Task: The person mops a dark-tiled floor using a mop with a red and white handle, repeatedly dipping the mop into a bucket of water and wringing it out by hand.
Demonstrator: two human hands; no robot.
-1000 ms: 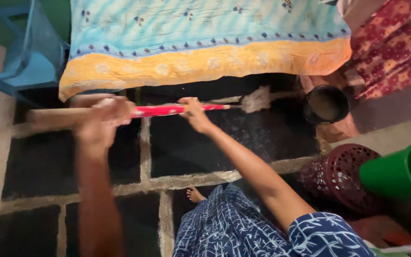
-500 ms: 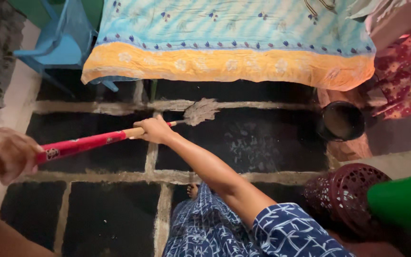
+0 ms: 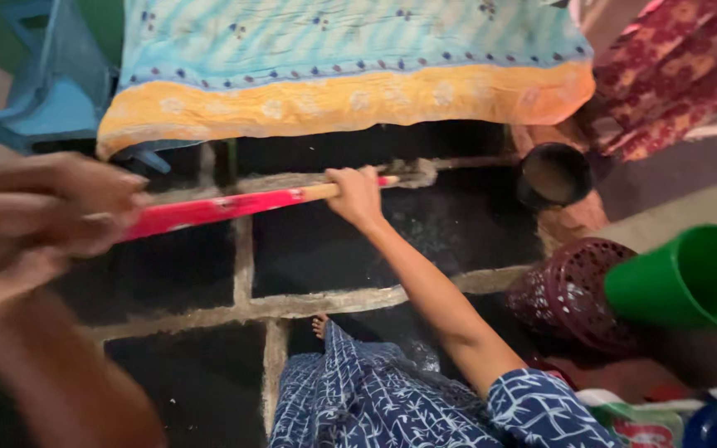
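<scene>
At far left, the blurred left hand (image 3: 51, 207) grips the top end of a long broom with a red-wrapped, tan wooden handle (image 3: 234, 203). The handle slants across the black stone floor with pale grouted joints (image 3: 292, 303). The right hand (image 3: 357, 195) clamps its lower end, just beside the grey bristles touching the floor under an orange-bordered blue bedsheet (image 3: 342, 99). Further right sit a dark round pot (image 3: 553, 174), maroon plastic basket (image 3: 578, 294) and green bucket (image 3: 695, 278).
</scene>
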